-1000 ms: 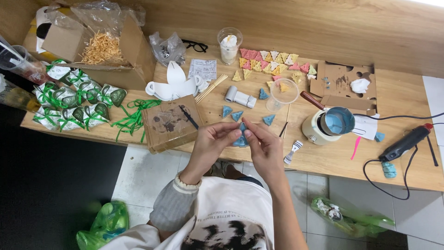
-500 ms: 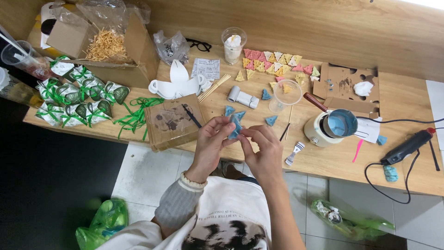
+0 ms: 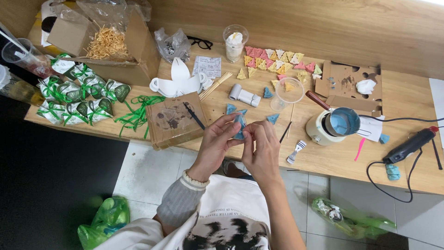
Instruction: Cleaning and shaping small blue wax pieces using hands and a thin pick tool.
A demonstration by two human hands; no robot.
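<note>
The small blue triangular piece [image 3: 239, 127] is sitting a little higher against the table edge than it was half a second ago, with both hands having edged forward over the wooden table [image 3: 323, 162]. It is being held in the air just in front of the table's near edge, pinched between the two hands. The left hand [image 3: 216, 144] is closing its thumb and fingers on the piece from the left, and the right hand [image 3: 262, 149] is pressing its thumb and forefinger together on the lower right side, so both grips are clamping on the same piece. Just beyond it, more blue triangles [image 3: 230, 108] are lying on the table, beside a flat cardboard box [image 3: 173, 121] with a black pen on it. Further right, a small pot of blue wax [image 3: 341, 123] is standing near a clear plastic cup [image 3: 288, 90].
</note>
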